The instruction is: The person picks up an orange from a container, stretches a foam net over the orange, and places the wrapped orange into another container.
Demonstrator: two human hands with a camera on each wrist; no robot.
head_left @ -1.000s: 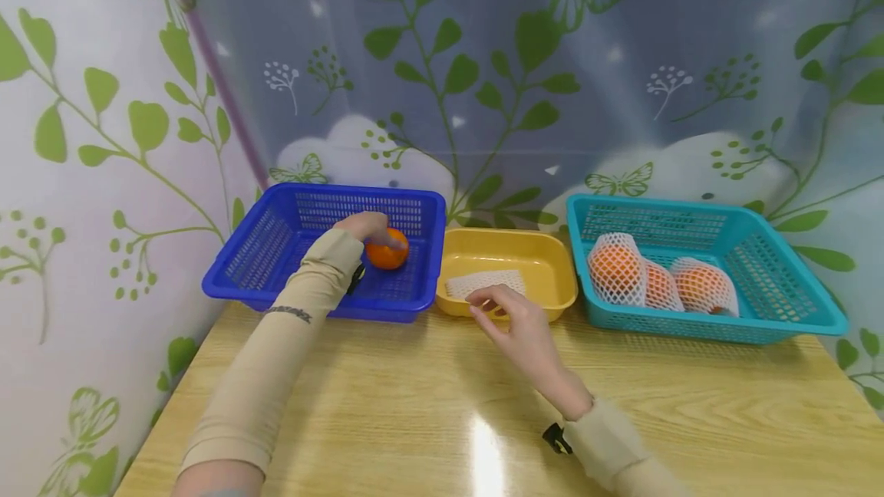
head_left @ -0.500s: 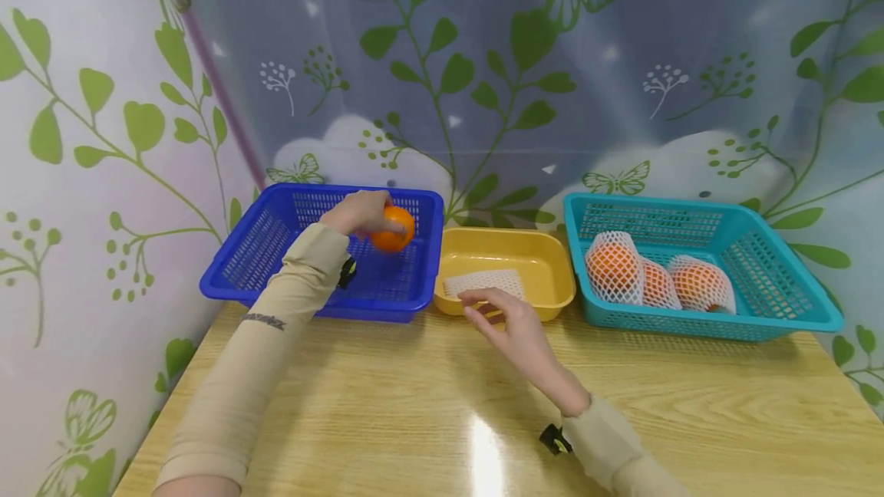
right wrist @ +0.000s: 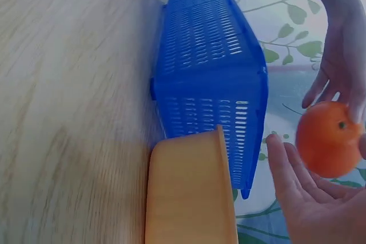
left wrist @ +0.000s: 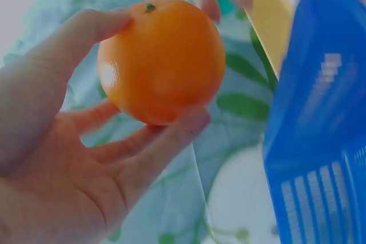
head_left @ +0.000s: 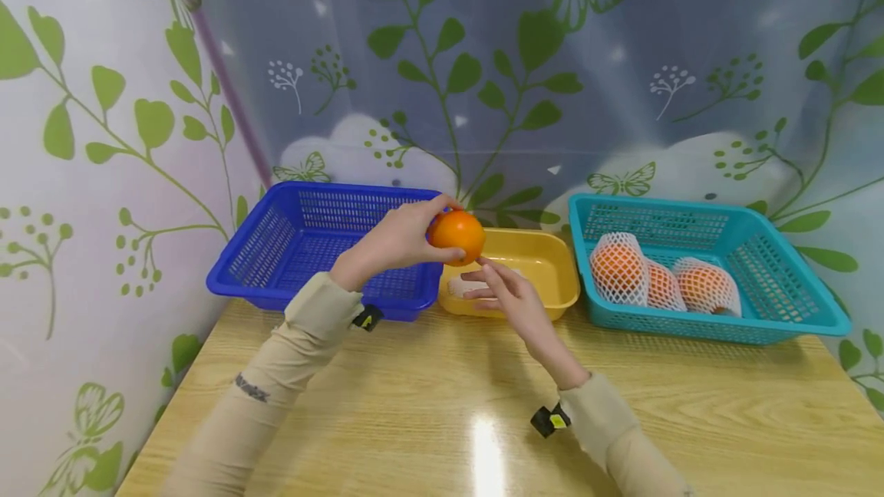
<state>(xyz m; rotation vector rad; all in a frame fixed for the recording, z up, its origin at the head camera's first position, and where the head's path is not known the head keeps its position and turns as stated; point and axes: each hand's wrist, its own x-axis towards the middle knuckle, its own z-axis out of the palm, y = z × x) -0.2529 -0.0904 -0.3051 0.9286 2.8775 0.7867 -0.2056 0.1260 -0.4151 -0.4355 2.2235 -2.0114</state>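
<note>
Between thumb and fingers my left hand [head_left: 397, 240] grips a bare orange [head_left: 459, 237], raised over the gap between the blue basket [head_left: 242, 236] and the yellow basin [head_left: 555, 271]. The left wrist view shows the orange [left wrist: 163, 61] with its green stem spot near the thumb. My right hand [head_left: 518, 301] is over the basin, its fingers extended and fingertips close to the underside of the orange. In the right wrist view, that palm faces the orange [right wrist: 323, 147]. Inside the basin lies a white foam net [head_left: 456, 287], partly hidden behind the right fingers.
A teal basket [head_left: 780, 251] at the right holds 3 oranges in white foam nets [head_left: 617, 271]. Both baskets and the basin stand in a row along the back of the wooden table [head_left: 387, 405], before a leaf-patterned curtain [head_left: 483, 60].
My left hand has lifted the orange out of the blue basket and carried it right, over the basin's left side. My right fingers have risen slightly toward the orange.
</note>
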